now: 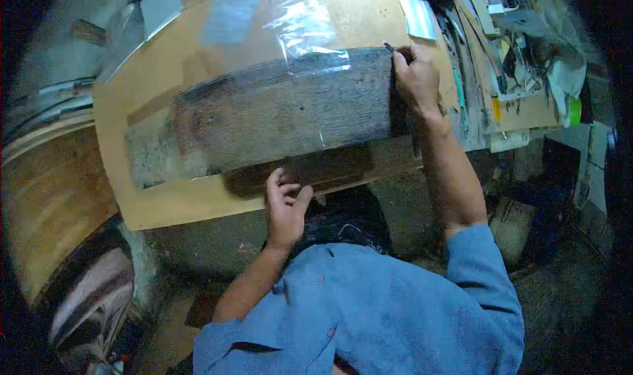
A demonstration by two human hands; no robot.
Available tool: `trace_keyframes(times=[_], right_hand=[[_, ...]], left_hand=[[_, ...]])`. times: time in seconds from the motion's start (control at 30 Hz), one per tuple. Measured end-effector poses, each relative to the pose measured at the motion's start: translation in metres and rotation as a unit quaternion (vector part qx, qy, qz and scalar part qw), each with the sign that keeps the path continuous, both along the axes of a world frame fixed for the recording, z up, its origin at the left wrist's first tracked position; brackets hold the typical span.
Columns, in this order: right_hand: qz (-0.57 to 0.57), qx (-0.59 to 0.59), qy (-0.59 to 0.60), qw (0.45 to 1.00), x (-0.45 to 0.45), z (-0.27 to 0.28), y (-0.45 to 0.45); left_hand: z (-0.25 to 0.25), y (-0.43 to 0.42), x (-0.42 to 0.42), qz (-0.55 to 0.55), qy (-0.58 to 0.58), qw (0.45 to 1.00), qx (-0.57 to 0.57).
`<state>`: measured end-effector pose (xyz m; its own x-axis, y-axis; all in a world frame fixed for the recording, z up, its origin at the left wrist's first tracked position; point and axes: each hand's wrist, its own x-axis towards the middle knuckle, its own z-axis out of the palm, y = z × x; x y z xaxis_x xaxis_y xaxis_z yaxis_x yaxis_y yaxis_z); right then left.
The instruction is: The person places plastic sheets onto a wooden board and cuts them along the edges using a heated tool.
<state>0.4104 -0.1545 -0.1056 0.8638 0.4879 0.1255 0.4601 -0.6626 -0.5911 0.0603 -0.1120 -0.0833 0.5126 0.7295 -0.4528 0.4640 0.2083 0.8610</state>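
Our right hand point(420, 78) grips a slim dark object point(388, 46) at the upper-right corner of the long, brown-black textured sheet point(264, 115) lying mid-frame on the tan counter point(165, 208). Our left hand point(285, 211), loosely open, isn't pressing down, so a tug could skew the sheet.

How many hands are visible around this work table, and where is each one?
2. The left hand is at the front edge of the table; the right hand is by the far right corner of the dark sheet.
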Motion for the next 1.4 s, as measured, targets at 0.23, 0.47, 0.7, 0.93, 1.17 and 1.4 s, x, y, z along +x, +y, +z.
trace_keyframes(times=[0.23, 0.47, 0.7, 0.93, 1.17, 1.4], right_hand=[[0.066, 0.071, 0.012, 0.995, -0.045, 0.038, -0.019], [0.053, 0.092, 0.479, 0.871, -0.174, 0.048, -0.067], [-0.082, 0.229, 0.718, 0.653, -0.213, 0.025, -0.052], [-0.085, 0.216, 0.740, 0.631, -0.200, 0.050, -0.054], [-0.069, 0.178, 0.723, 0.664, -0.204, 0.050, -0.061], [0.033, 0.119, 0.677, 0.725, -0.207, 0.043, -0.061]], left_hand=[[-0.012, 0.019, 0.023, 0.081, -0.099, 0.976, -0.175], [0.006, 0.025, -0.001, 0.019, -0.070, 0.984, -0.163], [0.000, 0.017, -0.029, 0.010, -0.053, 0.953, -0.298], [-0.007, 0.031, -0.014, 0.136, -0.187, 0.861, -0.453], [0.018, 0.035, -0.015, 0.123, -0.162, 0.908, -0.366], [0.022, 0.043, -0.013, 0.096, -0.161, 0.921, -0.341]])
